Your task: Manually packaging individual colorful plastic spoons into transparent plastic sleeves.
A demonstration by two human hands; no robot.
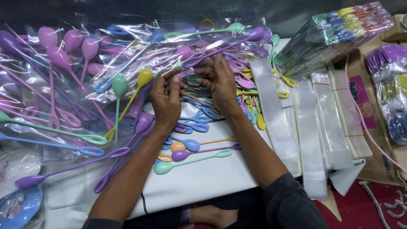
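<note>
At the middle of the white table (203, 174), both hands work over a heap of long-handled plastic spoons (199, 110) in pink, purple, blue, green and yellow. The left hand (166, 101) is curled, its fingers drawn together near the thumb; what they pinch is hidden, so I cannot tell whether they grip a spoon. The right hand (220, 82), just beside it on the far side, has its fingers bent together over the pile and seems to be closing on the handle of a purple spoon (224, 46) that runs off to the far right.

To the left lie many clear bags of spoons (63, 80), overlapping. To the right, flat stacks of empty clear sleeves (311, 127) lie side by side, and beyond them, far right, stands a stack of packed sleeves (335, 34). A few loose spoons, among them a green one (193, 162), lie nearer the person.

Picking one colour at a time likely goes best if the handles are kept parallel and the loops aligned, so the set stays flat. The spoons are light and slippery, so a firm pinch near the handle middle should keep them from fanning out.
</note>
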